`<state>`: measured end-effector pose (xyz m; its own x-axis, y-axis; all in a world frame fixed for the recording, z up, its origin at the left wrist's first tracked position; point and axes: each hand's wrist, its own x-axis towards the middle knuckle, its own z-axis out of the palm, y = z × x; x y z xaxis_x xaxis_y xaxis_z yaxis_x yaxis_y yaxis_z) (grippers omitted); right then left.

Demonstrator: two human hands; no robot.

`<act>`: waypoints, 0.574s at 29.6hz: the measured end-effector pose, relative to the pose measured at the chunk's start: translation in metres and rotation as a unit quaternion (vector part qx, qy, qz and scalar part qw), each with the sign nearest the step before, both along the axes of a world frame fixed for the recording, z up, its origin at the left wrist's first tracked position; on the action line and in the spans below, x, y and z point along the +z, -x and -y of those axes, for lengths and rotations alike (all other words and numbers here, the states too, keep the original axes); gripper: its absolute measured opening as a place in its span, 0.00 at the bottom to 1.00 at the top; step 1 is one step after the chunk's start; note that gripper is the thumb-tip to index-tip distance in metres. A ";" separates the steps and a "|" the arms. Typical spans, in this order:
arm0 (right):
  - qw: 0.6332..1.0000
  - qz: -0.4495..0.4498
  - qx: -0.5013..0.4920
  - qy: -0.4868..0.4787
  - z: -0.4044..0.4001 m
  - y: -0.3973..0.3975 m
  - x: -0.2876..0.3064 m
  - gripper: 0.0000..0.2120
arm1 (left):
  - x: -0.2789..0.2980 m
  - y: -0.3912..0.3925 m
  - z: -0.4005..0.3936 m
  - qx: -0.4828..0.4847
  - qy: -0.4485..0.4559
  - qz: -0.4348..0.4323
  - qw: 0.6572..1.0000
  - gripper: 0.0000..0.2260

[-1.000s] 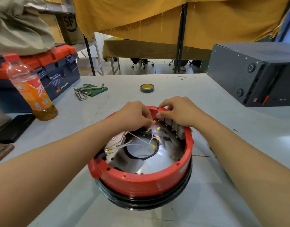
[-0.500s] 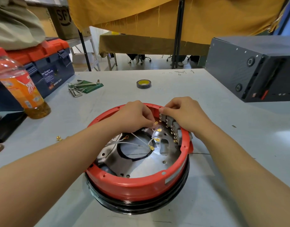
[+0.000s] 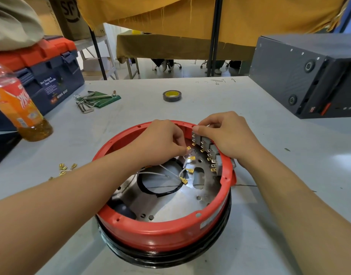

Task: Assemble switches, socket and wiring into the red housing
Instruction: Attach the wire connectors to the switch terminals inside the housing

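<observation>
The round red housing (image 3: pixel 162 233) stands on a black ring in the middle of the table. A row of grey switches (image 3: pixel 205 147) with brass tabs sits along its inner right wall. My right hand (image 3: pixel 226 135) curls over the far end of that row and grips the rim there. My left hand (image 3: pixel 162 141) reaches inside and pinches a brass wire terminal (image 3: pixel 188 148) just left of the switches. White wires (image 3: pixel 170 173) with more brass terminals lie loose over the metal base plate (image 3: pixel 170 207).
An orange drink bottle (image 3: pixel 18 108) and a blue and red toolbox (image 3: pixel 45 72) stand at the left. Hex keys (image 3: pixel 87 102) and a tape roll (image 3: pixel 172 96) lie behind the housing. A dark grey box (image 3: pixel 309 76) stands at the right. Loose brass terminals (image 3: pixel 65 168) lie left of the housing.
The view has shifted, so the housing sits lower and further right in frame. Both hands stay at the switch row, the left one still holding a terminal near it.
</observation>
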<state>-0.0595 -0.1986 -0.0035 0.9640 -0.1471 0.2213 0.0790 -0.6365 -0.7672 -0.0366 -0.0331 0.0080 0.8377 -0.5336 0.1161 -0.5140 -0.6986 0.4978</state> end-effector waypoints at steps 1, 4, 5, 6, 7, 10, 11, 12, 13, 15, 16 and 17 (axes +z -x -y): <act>1.000 0.001 -0.001 0.000 0.000 0.000 0.000 0.10 | 0.000 0.000 0.001 -0.001 -0.004 0.008 1.000 0.11; 1.000 0.001 -0.003 -0.004 0.000 -0.001 -0.001 0.10 | -0.001 0.000 0.003 0.000 -0.001 0.016 1.000 0.10; 1.000 0.001 -0.002 -0.005 0.000 -0.001 -0.002 0.10 | -0.002 0.000 0.004 0.001 0.001 0.015 1.000 0.10; 1.000 0.002 -0.002 -0.004 0.000 -0.001 -0.002 0.10 | -0.002 0.000 0.005 0.003 0.003 0.015 1.000 0.10; 1.000 0.003 -0.002 -0.003 0.000 -0.001 -0.002 0.10 | -0.002 0.000 0.006 0.004 0.002 0.016 1.000 0.10; 1.000 0.005 -0.003 -0.003 0.000 -0.001 -0.002 0.10 | -0.003 -0.001 0.010 0.008 -0.001 0.019 1.000 0.09; 1.000 0.006 -0.003 -0.004 0.000 -0.001 -0.001 0.11 | -0.003 -0.001 0.011 0.010 -0.001 0.019 1.000 0.09; 1.000 0.005 -0.001 -0.005 0.000 -0.001 -0.001 0.11 | -0.003 -0.001 0.011 0.012 -0.001 0.018 1.000 0.08; 1.000 0.006 0.000 -0.006 0.000 -0.001 -0.001 0.11 | -0.004 -0.001 0.012 0.014 -0.001 0.019 1.000 0.08; 1.000 0.006 0.001 -0.006 0.000 -0.001 -0.002 0.11 | -0.004 -0.001 0.012 0.016 0.001 0.025 1.000 0.08; 1.000 0.006 0.001 -0.007 0.000 -0.001 -0.002 0.11 | -0.004 -0.001 0.012 0.017 0.004 0.027 0.999 0.09; 1.000 0.006 0.001 -0.009 0.000 -0.001 -0.002 0.11 | -0.004 0.000 0.012 0.019 0.005 0.028 0.999 0.09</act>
<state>-0.0584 -0.1984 -0.0054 0.9616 -0.1488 0.2305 0.0900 -0.6226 -0.7773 -0.0361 -0.0448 0.0039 0.8495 -0.4997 0.1694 -0.5144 -0.7130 0.4765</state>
